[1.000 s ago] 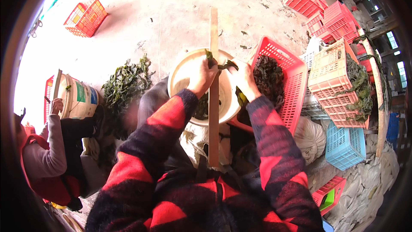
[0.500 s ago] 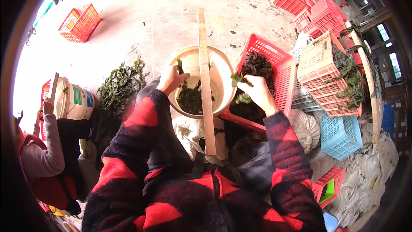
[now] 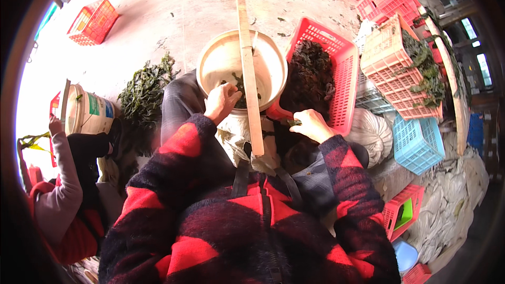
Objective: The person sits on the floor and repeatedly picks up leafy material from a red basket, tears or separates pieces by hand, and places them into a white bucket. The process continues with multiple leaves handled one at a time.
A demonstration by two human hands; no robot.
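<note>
A wooden slat (image 3: 245, 37) lies across a round pale bucket (image 3: 216, 55) in front of me. Dark green seaweed (image 3: 239, 84) shows inside the bucket, partly hidden by the slat and my hand. My left hand (image 3: 221, 103) is at the bucket's near rim, left of the slat. Its fingers are closed in a pinch, and what they hold is hidden. To the right, my right hand (image 3: 313, 125) is closed on a bit of green seaweed (image 3: 293, 122), just short of a red crate (image 3: 347, 87). Dark seaweed (image 3: 311, 76) is heaped in that crate.
A seaweed pile (image 3: 146, 92) lies on the floor at left. Beyond it, a co-worker's sleeve (image 3: 67, 176) reaches beside another white bucket (image 3: 94, 113). Stacked at right are an orange crate (image 3: 389, 63) with seaweed and a blue crate (image 3: 418, 144); a white sack (image 3: 371, 134) sits nearer.
Both hands have come closer to me, the right one dropping from above the red crate to its near side. Seaweed that stuck up from my left hand no longer shows there.
</note>
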